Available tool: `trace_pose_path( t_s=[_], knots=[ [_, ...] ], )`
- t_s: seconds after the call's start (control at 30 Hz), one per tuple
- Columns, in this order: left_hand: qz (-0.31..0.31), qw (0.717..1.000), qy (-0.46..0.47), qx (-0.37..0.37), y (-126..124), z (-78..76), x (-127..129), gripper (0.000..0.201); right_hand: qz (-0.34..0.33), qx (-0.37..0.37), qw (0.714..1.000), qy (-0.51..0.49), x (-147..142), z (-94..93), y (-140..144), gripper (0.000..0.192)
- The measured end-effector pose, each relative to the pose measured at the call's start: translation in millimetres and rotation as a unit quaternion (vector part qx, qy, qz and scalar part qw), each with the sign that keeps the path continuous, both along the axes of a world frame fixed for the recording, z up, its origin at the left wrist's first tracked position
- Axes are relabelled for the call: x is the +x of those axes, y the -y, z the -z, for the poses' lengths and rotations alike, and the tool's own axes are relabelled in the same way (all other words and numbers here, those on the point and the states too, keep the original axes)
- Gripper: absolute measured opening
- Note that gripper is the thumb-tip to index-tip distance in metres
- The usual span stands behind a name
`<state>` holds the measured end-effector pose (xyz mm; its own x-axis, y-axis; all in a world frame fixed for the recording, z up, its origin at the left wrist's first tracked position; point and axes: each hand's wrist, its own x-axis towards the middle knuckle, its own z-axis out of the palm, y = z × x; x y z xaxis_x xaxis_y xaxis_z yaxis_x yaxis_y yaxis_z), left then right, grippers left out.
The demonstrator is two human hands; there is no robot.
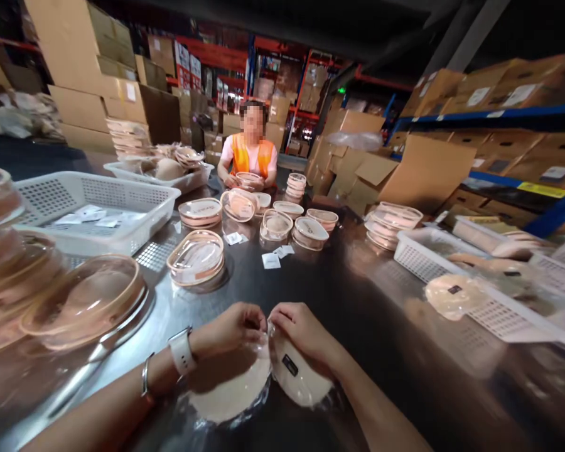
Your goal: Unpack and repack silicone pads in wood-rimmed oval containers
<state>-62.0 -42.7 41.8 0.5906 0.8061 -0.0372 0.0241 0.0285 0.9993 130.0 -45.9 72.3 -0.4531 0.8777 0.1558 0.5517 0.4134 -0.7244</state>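
Low over the dark table, a pair of beige bra cups (230,392) in clear plastic film hangs beneath my two hands. A small black label (289,365) marks the right cup. My left hand (238,328), with a white watch (182,351) and a bracelet at the wrist, pinches the upper inner edge of the left cup. Close beside it, my right hand (304,328) has its thumb and fingers closed on the top of the right cup. Ahead stands a clear-lidded oval case (196,258), with small white paper packets (271,260) to its right.
Stacked clear cases (85,295) and a white basket (157,213) with packets stand at left. On the right, a white basket (414,260) holds more wrapped cups (454,295). Across the table, a person in an orange vest (248,156) handles a case. Cartons and shelves surround us.
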Motion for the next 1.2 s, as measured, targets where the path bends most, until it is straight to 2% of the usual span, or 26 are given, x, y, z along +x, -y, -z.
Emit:
trace_pose_path(
  t_s=[0.1, 0.23, 0.3, 0.37, 0.43, 0.5, 0.57, 0.63, 0.73, 0.87, 1.07, 1.2],
  knots=[
    [0.015, 0.999, 0.029, -0.041, 6, 1.8, 4, 0.022, -0.099, 0.08, 0.982, 0.136, 1, -4.7, 8, 0.02],
    [0.037, 0.996, 0.048, -0.062, 10, 4.2, 5, 0.027, -0.15, 0.2, 0.932, 0.262, 6, -10.7, 16, 0.012],
    [0.027, 0.999, 0.031, -0.033, 13, 4.4, 5, 0.024, -0.148, 0.232, 0.918, 0.287, 6, -11.7, 19, 0.014],
    [-0.024, 0.998, -0.029, 0.05, 17, 2.1, 6, 0.019, -0.127, 0.263, 0.91, 0.294, 4, -11.1, 20, 0.018],
    [-0.112, 0.974, -0.124, 0.155, 22, -2.6, 7, 0.018, -0.088, 0.31, 0.903, 0.285, 1, -9.2, 22, 0.022],
    [-0.186, 0.928, -0.22, 0.237, 28, -8.2, 8, 0.018, -0.045, 0.371, 0.889, 0.263, -4, -6.0, 24, 0.027],
    [-0.222, 0.886, -0.285, 0.292, 34, -13.1, 8, 0.016, -0.009, 0.427, 0.872, 0.239, -10, -1.5, 28, 0.031],
    [-0.225, 0.857, -0.312, 0.343, 40, -16.5, 9, 0.013, 0.013, 0.464, 0.858, 0.221, -15, 3.8, 32, 0.035],
    [-0.203, 0.833, -0.313, 0.408, 46, -18.7, 10, 0.012, 0.033, 0.492, 0.846, 0.202, -20, 11.4, 36, 0.037],
    [-0.211, 0.803, -0.325, 0.453, 50, -17.8, 12, 0.016, 0.057, 0.498, 0.845, 0.186, -23, 16.0, 40, 0.038],
    [-0.211, 0.789, -0.301, 0.493, 51, -12.9, 10, 0.018, 0.045, 0.485, 0.862, 0.139, -24, 16.0, 42, 0.039],
    [-0.217, 0.784, -0.29, 0.504, 50, -14.0, 10, 0.019, 0.041, 0.486, 0.863, 0.132, -25, 15.3, 43, 0.038]
  ],
)
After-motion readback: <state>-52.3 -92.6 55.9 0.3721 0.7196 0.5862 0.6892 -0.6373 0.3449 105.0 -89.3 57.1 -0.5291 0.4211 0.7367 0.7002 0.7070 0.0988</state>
